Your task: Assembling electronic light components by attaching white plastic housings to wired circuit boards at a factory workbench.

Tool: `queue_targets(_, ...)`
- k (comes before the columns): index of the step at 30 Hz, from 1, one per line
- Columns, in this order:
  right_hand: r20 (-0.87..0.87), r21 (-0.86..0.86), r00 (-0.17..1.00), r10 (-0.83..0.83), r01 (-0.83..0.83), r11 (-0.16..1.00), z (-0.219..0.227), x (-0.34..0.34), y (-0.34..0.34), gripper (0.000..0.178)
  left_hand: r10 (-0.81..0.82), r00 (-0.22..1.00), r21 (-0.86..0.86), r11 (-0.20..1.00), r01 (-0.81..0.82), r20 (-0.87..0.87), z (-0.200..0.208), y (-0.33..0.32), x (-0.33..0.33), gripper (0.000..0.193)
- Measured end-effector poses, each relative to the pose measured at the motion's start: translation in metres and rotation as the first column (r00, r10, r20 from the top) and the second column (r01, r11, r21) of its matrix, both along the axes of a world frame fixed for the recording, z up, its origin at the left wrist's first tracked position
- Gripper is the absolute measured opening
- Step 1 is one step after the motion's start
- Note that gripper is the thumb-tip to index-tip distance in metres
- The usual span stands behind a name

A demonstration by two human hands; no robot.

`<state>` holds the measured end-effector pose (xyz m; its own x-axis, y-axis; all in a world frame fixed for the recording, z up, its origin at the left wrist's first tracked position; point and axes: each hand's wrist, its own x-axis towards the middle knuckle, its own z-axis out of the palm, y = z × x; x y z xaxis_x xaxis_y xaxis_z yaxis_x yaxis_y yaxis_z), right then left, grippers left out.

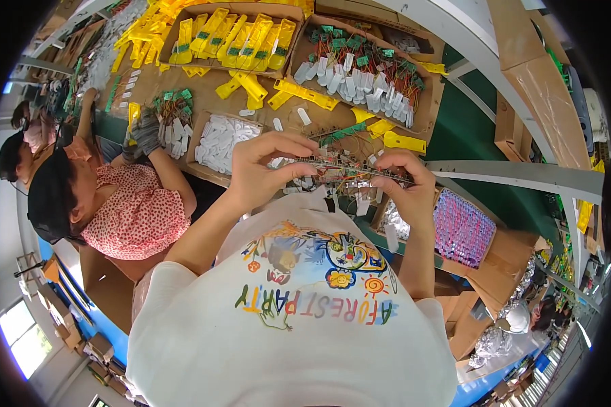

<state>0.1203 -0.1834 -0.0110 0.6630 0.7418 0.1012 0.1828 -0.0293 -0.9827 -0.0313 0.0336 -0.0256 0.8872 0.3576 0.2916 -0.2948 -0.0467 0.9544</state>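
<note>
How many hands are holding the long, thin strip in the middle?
2: the person's left hand pinches the strip near its left end, and the right hand near its right end. None seems hidden.

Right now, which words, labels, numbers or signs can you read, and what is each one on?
White T-shirt: large multicoloured lettering, upside down in this view; I won't copy its wording.
Circuit board between the left hand and right hand: any markings are too small to read.
Yellow plastic pieces: no text I can make out.
</note>
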Motion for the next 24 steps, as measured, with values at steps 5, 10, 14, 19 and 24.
queue_targets(5, 0.245, -0.01, 0.944, 0.221, -0.226, 0.974, -0.002, 0.009, -0.002, 0.025, -0.042, 0.997, 0.093, 0.995, 0.048, -0.069, 0.014, -0.003, 0.003, 0.017)
queue_targets(10, 0.209, -0.085, 0.974, 0.086, -0.069, 0.994, 0.01, 0.006, -0.001, 0.033, -0.292, 0.946, 0.49, 0.811, 0.321, -0.137, 0.015, 0.012, 0.009, 0.031)
queue_targets(14, 0.129, -0.028, 0.989, -0.075, 0.079, 0.996, -0.002, -0.001, -0.002, 0.038, -0.282, 0.953, 0.524, 0.797, 0.299, -0.116, 0.021, 0.01, 0.009, 0.032)
queue_targets(19, 0.115, -0.021, 0.993, -0.016, 0.018, 1.0, -0.006, -0.004, 0.0, 0.04, -0.23, 0.905, 0.36, 0.86, 0.361, -0.358, 0.034, -0.011, 0.018, 0.034)
queue_targets(24, -0.014, 0.014, 0.997, -0.079, 0.08, 0.997, -0.007, -0.001, -0.006, 0.046, -0.275, 0.947, 0.454, 0.831, 0.322, -0.167, 0.024, -0.015, 0.022, 0.033)
